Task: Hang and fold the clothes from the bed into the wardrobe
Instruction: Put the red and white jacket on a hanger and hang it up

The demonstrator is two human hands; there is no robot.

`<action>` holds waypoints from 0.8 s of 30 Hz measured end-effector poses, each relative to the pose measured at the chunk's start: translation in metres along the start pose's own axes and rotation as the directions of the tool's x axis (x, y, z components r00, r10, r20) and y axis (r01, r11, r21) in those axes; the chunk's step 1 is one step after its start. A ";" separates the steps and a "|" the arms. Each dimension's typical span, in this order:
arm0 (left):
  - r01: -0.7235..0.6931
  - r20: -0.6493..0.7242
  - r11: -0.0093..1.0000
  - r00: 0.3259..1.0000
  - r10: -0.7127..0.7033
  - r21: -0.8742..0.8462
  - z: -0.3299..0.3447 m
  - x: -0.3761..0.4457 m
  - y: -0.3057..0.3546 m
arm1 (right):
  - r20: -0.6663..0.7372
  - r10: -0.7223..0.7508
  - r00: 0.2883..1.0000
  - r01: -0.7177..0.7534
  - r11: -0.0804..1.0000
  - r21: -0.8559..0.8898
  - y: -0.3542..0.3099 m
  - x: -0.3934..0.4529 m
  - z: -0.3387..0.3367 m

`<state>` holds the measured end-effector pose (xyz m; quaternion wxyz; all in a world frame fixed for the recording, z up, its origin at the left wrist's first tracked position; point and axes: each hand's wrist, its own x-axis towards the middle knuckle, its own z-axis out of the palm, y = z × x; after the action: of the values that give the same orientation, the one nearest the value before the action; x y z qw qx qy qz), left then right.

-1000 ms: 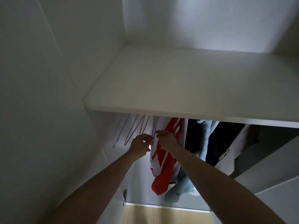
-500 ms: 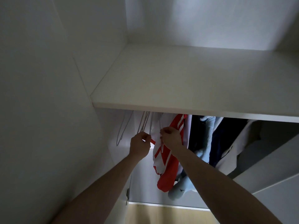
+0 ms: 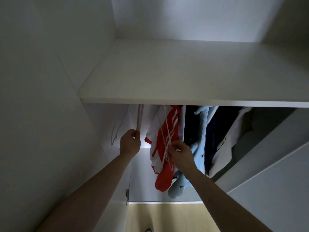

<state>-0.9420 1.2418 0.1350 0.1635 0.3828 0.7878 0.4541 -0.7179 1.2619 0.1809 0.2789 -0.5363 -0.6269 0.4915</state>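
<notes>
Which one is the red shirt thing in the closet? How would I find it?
Look under the big white shelf where clothes hang. The red and white top is the leftmost garment, beside the light blue one. It alone is bright red with white stripes.

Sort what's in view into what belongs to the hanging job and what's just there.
Job:
left hand, holding the pink hangers
right hand, pinching a white hanger
red-and-white garment
light blue garment

Just there:
shelf
wooden floor

Hangers (image 3: 140, 117) hang left of clothes (image 3: 197, 139), seemingly beneath the shelf (image 3: 192, 77).
</notes>
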 end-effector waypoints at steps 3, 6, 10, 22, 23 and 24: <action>-0.007 -0.016 1.000 1.000 0.007 0.006 -0.003 -0.014 0.003 | -0.014 0.018 1.000 -0.018 1.000 -0.018 0.013 -0.031 -0.020; 0.017 -0.030 1.000 0.999 -0.017 0.004 -0.009 -0.040 0.011 | 0.011 0.044 0.999 -0.044 0.999 0.001 0.020 -0.070 -0.052; 0.001 0.042 0.997 0.999 -0.004 0.075 -0.011 -0.082 0.025 | 0.003 0.032 0.999 -0.032 0.998 -0.046 0.037 -0.125 -0.105; -0.439 0.432 0.892 0.829 0.355 0.110 0.039 -0.256 0.100 | -0.261 0.075 0.962 -0.142 0.958 -0.248 0.126 -0.347 -0.268; -0.385 0.493 0.919 0.818 0.296 0.087 0.045 -0.270 0.105 | -0.302 0.104 0.948 -0.180 0.954 -0.239 0.133 -0.365 -0.275; -0.355 0.564 0.932 0.786 0.252 0.078 0.052 -0.284 0.110 | -0.341 0.133 0.931 -0.220 0.948 -0.229 0.141 -0.384 -0.283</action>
<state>-0.6748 1.0911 0.1744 0.2701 0.6311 0.6738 0.2735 -0.3103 0.9795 0.2221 0.2576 -0.6958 -0.5818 0.3333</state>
